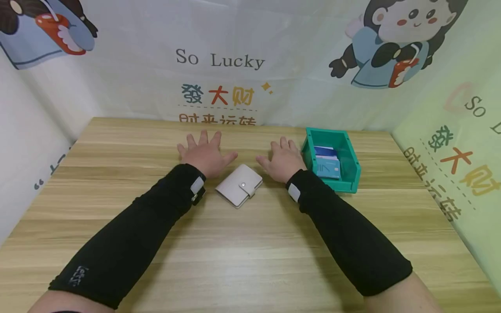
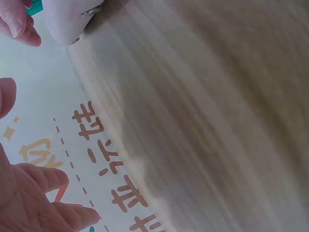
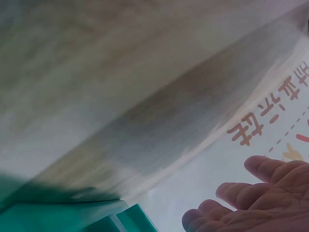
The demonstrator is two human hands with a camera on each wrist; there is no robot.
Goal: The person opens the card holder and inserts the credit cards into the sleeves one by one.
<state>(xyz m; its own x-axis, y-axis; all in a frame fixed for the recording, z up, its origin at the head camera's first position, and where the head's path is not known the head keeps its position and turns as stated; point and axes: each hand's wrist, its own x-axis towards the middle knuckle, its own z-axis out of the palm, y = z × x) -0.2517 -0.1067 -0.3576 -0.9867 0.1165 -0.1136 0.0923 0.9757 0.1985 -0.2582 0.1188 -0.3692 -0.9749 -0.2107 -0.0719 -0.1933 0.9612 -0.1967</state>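
Observation:
A closed cream card holder point(image 1: 236, 184) with a snap strap lies on the wooden table between both hands. To its upper left, my left hand point(image 1: 207, 155) is spread palm down, fingers apart and holding nothing. My right hand point(image 1: 282, 160) is likewise palm down with straight fingers, between the card holder and a green bin point(image 1: 353, 174). Inside that bin lie several cards point(image 1: 328, 167), blue and pale ones. Part of the card holder point(image 2: 67, 19) shows at the top of the left wrist view. The right wrist view catches the bin's edge point(image 3: 58, 215) beside the right hand point(image 3: 256, 203).
The wooden table point(image 1: 242, 261) meets a printed cloth backdrop point(image 1: 137, 65) along its far edge. Another printed cloth point(image 1: 450, 130) stands along the right side, and a white one point(image 1: 27, 130) on the left. Black sleeves cover both forearms.

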